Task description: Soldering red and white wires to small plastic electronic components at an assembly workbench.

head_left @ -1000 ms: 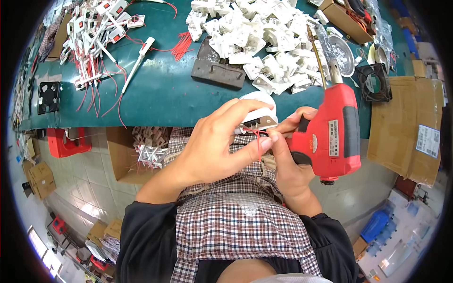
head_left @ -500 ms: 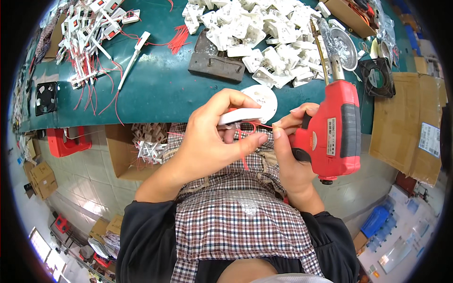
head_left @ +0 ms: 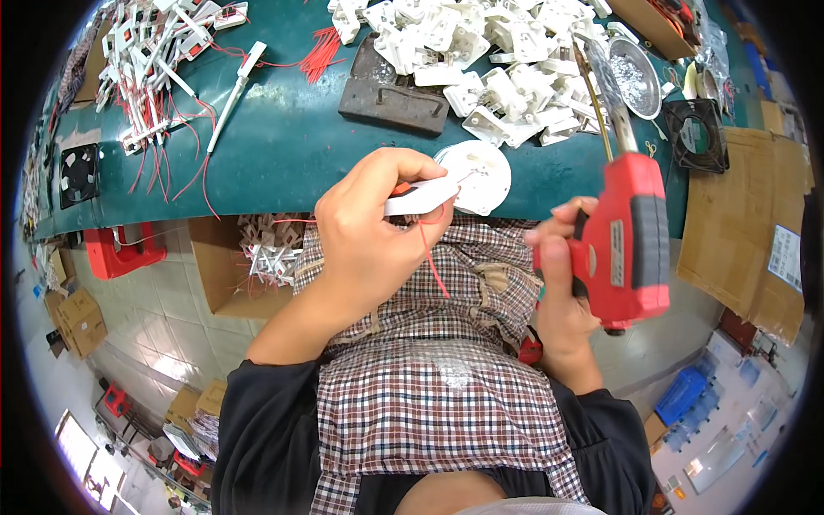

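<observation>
My left hand [head_left: 365, 223] is closed around a white plastic switch housing [head_left: 421, 197] with an orange-red spot on it. A thin red wire [head_left: 435, 266] hangs from the housing below my fingers, and another red end sticks out left of my hand. Just beyond the housing lies a round white dish [head_left: 487, 184] at the table's near edge, partly covered by the housing. My right hand [head_left: 562, 275] grips a red and black soldering gun [head_left: 639, 249], its metal tip and brass-coloured tube pointing away from me. My right fingers are slightly blurred.
A dark metal block [head_left: 390, 107] sits beside a heap of white plastic housings [head_left: 506, 81]. Wired white switch pieces [head_left: 159, 69] pile up at the far left, near a bundle of red wires [head_left: 323, 53]. A metal bowl [head_left: 635, 77] and black fan [head_left: 695, 136] stand right.
My right hand has pulled away from the red wire and moved right with the soldering gun. My left hand has turned the switch housing and shifted slightly left; the wire now hangs free.
</observation>
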A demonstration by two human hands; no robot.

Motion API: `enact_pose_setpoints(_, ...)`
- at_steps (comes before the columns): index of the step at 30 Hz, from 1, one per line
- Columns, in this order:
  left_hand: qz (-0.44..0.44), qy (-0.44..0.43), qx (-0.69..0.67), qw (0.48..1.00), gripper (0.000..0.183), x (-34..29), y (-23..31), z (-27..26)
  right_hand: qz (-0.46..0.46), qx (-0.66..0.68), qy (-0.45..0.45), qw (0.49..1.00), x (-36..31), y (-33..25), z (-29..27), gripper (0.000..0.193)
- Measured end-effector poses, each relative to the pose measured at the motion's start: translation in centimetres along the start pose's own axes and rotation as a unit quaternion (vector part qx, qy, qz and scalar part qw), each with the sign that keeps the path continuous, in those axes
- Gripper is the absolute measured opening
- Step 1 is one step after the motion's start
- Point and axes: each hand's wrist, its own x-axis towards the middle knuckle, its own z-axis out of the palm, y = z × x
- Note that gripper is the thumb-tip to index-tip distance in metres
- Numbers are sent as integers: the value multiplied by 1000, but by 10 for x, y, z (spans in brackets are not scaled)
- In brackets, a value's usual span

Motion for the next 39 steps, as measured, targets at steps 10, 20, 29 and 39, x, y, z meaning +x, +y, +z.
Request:
enact_pose_setpoints(10,39,-8,64,997,20,5,-5,12,99,-212,-108,966,-61,-16,-74,34)
enact_pose_setpoints(20,53,7,71,996,20,5,-3,15,28,-249,-150,957,-65,-3,-74,27)
enact_pose_setpoints(29,49,1,63,997,18,6,-3,14,43,-218,-159,962,-61,-3,-70,24)
enact_pose_setpoints(39,34,-14,41,998,18,8,-5,12,54,-206,-158,964,-59,-4,-70,21)
